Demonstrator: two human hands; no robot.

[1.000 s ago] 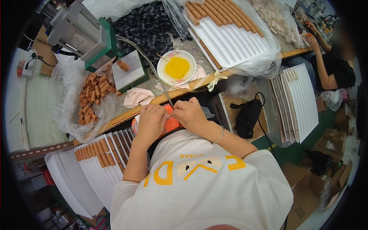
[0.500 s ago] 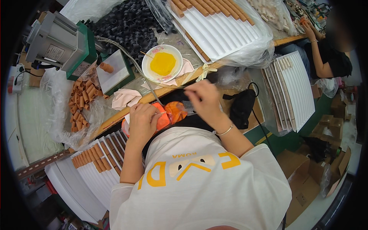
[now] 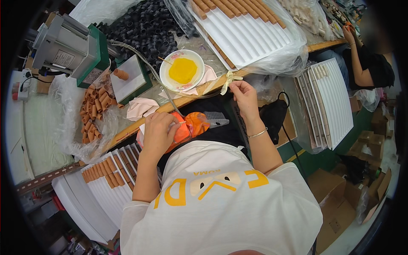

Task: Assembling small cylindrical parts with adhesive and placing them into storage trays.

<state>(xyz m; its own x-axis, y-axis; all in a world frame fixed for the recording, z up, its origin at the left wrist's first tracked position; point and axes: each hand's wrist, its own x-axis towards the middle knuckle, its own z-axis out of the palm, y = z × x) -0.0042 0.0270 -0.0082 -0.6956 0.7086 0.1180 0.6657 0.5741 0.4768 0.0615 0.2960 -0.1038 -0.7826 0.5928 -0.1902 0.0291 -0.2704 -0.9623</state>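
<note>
My right hand [image 3: 245,98] is at the bench's front edge, thumb and forefinger pinched at a bunch of cream tape strips [image 3: 230,80] hanging there. My left hand [image 3: 159,129] is closed, fingers curled, over an orange plastic bag [image 3: 196,122] in my lap. A small pale sliver shows by its fingertips; what it grips is mostly hidden. On the bench beyond stands a white bowl [image 3: 200,63] of yellow paste with a thin stick in it. Folded pale pink cloths [image 3: 141,108] lie near the bowl and at the bench edge.
A grey-green press machine [image 3: 70,53] stands at the left, near a heap of brown tubes [image 3: 94,106]. Black fittings [image 3: 140,34] are piled at the back. White ridged trays [image 3: 246,40] hold brown tubes; more trays stand at both sides. Another person [image 3: 365,63] sits at the far right.
My right hand has moved up and right from above my lap to the cream strips at the bench edge. My left hand has stayed nearly in place on the orange bag.
</note>
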